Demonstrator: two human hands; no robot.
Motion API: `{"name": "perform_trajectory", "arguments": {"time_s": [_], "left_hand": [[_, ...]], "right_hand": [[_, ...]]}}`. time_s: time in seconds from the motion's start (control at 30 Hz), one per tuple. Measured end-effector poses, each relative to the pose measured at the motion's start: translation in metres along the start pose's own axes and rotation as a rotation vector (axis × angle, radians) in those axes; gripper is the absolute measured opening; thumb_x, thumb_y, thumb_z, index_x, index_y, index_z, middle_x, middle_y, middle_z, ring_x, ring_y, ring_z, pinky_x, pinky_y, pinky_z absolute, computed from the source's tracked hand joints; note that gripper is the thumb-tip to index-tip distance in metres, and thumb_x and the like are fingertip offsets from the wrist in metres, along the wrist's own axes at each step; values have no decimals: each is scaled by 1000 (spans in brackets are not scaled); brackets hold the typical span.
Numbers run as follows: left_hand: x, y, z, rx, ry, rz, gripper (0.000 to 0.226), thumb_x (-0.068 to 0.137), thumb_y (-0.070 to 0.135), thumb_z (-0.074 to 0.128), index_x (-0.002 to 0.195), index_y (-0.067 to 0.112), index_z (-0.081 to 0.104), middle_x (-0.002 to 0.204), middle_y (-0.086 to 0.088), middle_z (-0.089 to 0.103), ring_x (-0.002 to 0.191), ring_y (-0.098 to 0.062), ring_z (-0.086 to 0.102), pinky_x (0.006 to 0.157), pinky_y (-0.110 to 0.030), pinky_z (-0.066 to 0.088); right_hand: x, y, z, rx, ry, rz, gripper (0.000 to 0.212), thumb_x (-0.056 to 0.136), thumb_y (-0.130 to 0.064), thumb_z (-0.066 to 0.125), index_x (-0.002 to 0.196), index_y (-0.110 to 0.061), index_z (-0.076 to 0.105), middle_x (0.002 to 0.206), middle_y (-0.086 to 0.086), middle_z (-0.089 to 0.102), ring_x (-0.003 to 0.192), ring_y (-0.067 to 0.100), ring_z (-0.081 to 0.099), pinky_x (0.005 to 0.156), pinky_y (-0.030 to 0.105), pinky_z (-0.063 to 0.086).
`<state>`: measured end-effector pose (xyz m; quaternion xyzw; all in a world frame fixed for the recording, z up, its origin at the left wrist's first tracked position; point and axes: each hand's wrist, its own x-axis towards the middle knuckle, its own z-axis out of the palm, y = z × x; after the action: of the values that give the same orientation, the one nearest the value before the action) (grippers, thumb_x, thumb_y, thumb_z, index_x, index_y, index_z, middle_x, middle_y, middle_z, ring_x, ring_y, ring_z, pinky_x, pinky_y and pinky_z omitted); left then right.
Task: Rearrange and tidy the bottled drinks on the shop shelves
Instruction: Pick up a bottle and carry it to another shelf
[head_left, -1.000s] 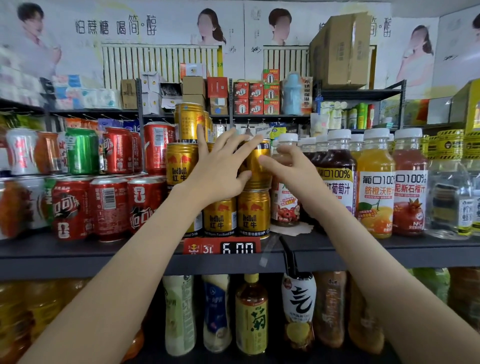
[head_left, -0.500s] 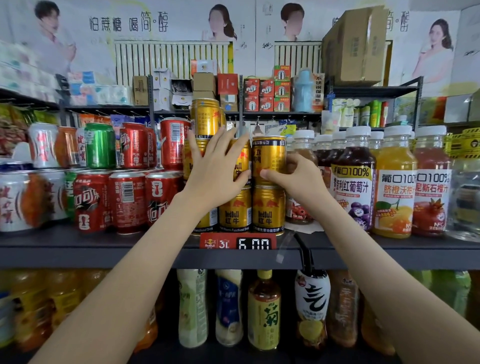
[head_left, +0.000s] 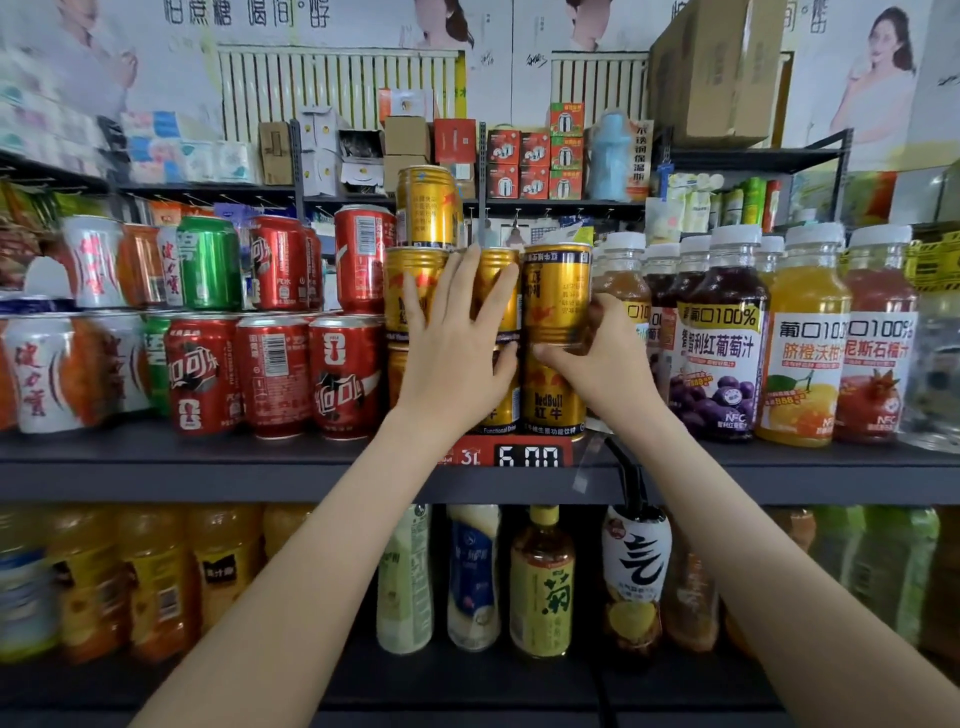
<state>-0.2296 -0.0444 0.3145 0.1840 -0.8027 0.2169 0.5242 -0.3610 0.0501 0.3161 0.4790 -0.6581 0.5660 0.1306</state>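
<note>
1. Two hands are up at the middle shelf (head_left: 208, 467); my left hand (head_left: 457, 364) lies flat against the stacked gold cans (head_left: 410, 296), fingers straight and spread, palm over the seam between the two tiers.
2. My right hand (head_left: 602, 374) grips the upper right can (head_left: 556, 296); my thumb lies along its base edge; my other fingers curl round its right side, mostly hidden behind it.
3. That can stands upright on a lower gold can (head_left: 553, 400), at the right end of the stack, just beside the juice bottles (head_left: 722, 338).
4. One more, the top can (head_left: 428, 208), stands alone on a third tier at the stack's left.
5. Red cola cans (head_left: 270, 374) sit two tiers high to the left; a price tag (head_left: 519, 454) reading 6.00 is fixed to the shelf edge below my wrists; the lower bottles (head_left: 540, 582) stand on the shelf beneath.
</note>
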Motion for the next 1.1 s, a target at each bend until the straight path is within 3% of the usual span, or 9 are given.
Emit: {"name": "perform_trajectory", "arguments": {"time_s": [0.17,0.3,0.43,0.57,0.63,0.77,0.9,1.0,1.1], "left_hand": [[-24,2,-4,-18,-54,3,59,87,25,61,142,12,41,148,-21,35,138,-35,32,113,-55,11],[-44,4,-12,-77,-44,11,52,88,23,59,136,8,47,140,-20,44,132,-34,41,113,-54,24],[-72,12,-26,-163,-19,2,48,87,23,60,131,5,51,134,-19,50,125,-33,47,110,-48,32],[-109,33,-43,-272,-88,1,48,90,25,56,133,5,49,132,-16,52,122,-30,50,108,-45,38],[-130,46,-49,-309,-150,-10,47,92,27,53,133,5,50,130,-14,55,120,-30,53,102,-45,43],[-175,80,-47,-334,-237,-60,42,91,28,52,127,6,56,121,-11,60,109,-26,59,90,-36,49],[-205,126,-45,-350,-236,-103,37,92,27,49,118,5,62,111,-9,65,100,-24,63,81,-31,52],[-222,167,-43,-338,-379,-170,38,91,27,54,122,6,59,109,-8,64,94,-25,64,71,-29,53],[-239,208,-45,-350,-574,-303,47,94,31,54,136,12,46,127,-5,55,110,-23,58,80,-30,50]], "right_hand": [[-28,-9,3,-168,61,-83,76,84,-24,71,144,-6,28,139,11,39,127,20,40,96,17,28],[-65,-19,5,-276,177,-207,60,91,-19,62,141,-2,34,137,15,43,129,23,38,105,27,31],[-115,-18,5,-309,259,-318,43,88,-10,64,126,1,48,117,15,54,110,17,44,91,13,30],[-160,0,-1,-346,195,-323,34,90,-20,53,118,-1,54,108,10,58,103,18,51,87,16,37],[-179,11,-7,-338,169,-290,32,91,-21,52,116,-2,55,106,9,59,102,20,53,89,19,38],[-215,36,-21,-322,89,-183,31,90,-21,52,113,-2,56,104,10,59,102,17,51,87,12,34],[-253,62,-46,-342,-8,-92,25,90,-14,59,113,-4,56,103,9,59,99,23,56,79,19,42],[-280,81,-73,-362,-65,-1,29,91,-13,62,117,-4,56,108,9,59,105,25,56,80,19,42],[-305,96,-103,-361,-146,122,34,93,-17,60,125,-6,53,118,7,56,114,22,52,86,19,36]]}}
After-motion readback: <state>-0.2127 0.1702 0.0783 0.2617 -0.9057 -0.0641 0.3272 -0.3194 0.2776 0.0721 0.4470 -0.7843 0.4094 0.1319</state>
